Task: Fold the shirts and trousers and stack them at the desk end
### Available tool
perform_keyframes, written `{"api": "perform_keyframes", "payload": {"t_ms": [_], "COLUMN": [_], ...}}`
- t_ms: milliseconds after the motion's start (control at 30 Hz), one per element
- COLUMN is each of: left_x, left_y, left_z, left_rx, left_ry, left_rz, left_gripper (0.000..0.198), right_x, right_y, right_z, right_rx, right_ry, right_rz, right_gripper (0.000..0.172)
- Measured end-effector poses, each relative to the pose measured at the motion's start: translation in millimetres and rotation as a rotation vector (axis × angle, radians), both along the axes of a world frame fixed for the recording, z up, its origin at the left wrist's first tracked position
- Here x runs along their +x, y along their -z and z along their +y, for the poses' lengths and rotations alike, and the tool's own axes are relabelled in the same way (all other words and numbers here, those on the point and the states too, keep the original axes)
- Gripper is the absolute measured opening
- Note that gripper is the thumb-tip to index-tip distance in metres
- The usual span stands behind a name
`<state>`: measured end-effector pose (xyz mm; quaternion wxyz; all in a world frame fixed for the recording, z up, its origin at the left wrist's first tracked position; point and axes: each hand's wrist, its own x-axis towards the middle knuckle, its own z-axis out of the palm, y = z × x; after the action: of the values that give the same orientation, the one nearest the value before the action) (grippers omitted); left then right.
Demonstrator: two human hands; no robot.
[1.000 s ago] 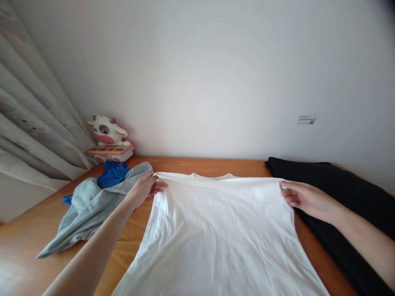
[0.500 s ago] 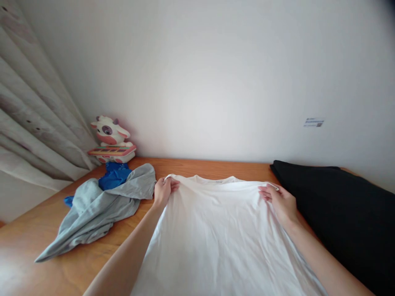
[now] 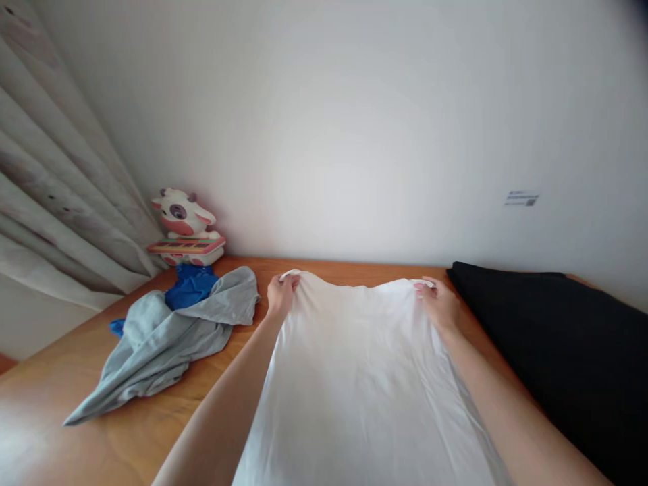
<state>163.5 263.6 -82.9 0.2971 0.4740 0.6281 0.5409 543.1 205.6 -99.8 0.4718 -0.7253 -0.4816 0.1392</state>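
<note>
A white T-shirt (image 3: 364,364) lies stretched out on the wooden table (image 3: 142,432), running from near me to the far side. My left hand (image 3: 281,295) is closed on its far left corner. My right hand (image 3: 438,302) is closed on its far right corner. Both hands are far out toward the wall, with the cloth pulled flat between them.
A grey garment (image 3: 162,341) lies crumpled at the left over a blue one (image 3: 190,289). A cow toy with a small keyboard (image 3: 185,228) stands in the back left corner by a curtain (image 3: 55,202). Black cloth (image 3: 557,344) covers the table's right side.
Both hands have come closer together on the shirt's far edge and pushed it away toward the wall. The neck opening seen earlier no longer shows.
</note>
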Motion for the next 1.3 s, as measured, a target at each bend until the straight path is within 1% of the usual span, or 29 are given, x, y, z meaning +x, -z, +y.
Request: {"api": "perform_keyframes", "payload": {"t_ms": [100,200,267,333,400,433,500,567,600,667,767,867,933,1000,1100,1300], "left_x": [0.8,7.5,21.9,46.8,78.5,94.2,118.6,127.5,125.4,109.8,69.2,25.1,0.7,-16.5,-28.2,-26.9], "left_y": [-0.1,3.4,4.6,4.5,4.5,5.4,9.1,14.4,16.8,19.5,17.3,12.6,10.5,9.7,10.1,14.3], "left_z": [-5.6,-23.8,-36.5,-47.0,-55.6,-59.6,-67.2,-73.4,-75.5,-76.7,-71.9,-64.2,-60.4,-58.8,-59.6,-60.8], "left_rx": [0.041,0.096,0.129,0.124,0.086,0.067,0.04,0.02,0.012,-0.007,-0.064,-0.095,-0.101,-0.109,-0.101,-0.086], "left_ry": [0.034,0.162,0.263,0.32,0.343,0.363,0.441,0.488,0.487,0.455,0.416,0.383,0.361,0.338,0.328,0.328], "left_rz": [0.157,0.356,0.511,0.723,0.942,1.0,1.047,1.065,1.07,1.078,1.105,1.147,1.168,1.178,1.178,1.152], "left_gripper": [0.041,0.05,0.049,0.047,0.049,0.05,0.056,0.059,0.059,0.057,0.059,0.062,0.059,0.057,0.057,0.055], "right_x": [-2.1,-6.2,-14.7,-33.9,-64.7,-82.7,-116.1,-135.3,-137.1,-125.2,-83.7,-42.9,-24.3,-12.1,-1.3,8.3], "right_y": [-2.7,-1.9,-3.4,-7.2,-11.0,-11.9,-10.5,-5.3,-1.9,4.2,8.6,8.4,8.2,8.9,11.3,16.2], "right_z": [-3.6,-16.1,-20.5,-18.1,-11.6,-8.7,-7.3,-13.0,-17.9,-28.5,-39.2,-42.3,-43.1,-44.3,-46.5,-47.1], "right_rx": [-0.063,-0.117,-0.147,-0.17,-0.171,-0.163,-0.142,-0.148,-0.16,-0.2,-0.285,-0.371,-0.414,-0.44,-0.458,-0.465], "right_ry": [-0.063,-0.124,-0.11,-0.092,-0.125,-0.167,-0.266,-0.326,-0.339,-0.33,-0.258,-0.176,-0.129,-0.093,-0.067,-0.041], "right_rz": [-0.185,-0.362,-0.45,-0.512,-0.556,-0.575,-0.612,-0.647,-0.664,-0.693,-0.718,-0.723,-0.719,-0.714,-0.703,-0.669], "right_gripper": [0.057,0.052,0.048,0.048,0.049,0.048,0.047,0.046,0.045,0.046,0.054,0.06,0.062,0.064,0.065,0.063]}}
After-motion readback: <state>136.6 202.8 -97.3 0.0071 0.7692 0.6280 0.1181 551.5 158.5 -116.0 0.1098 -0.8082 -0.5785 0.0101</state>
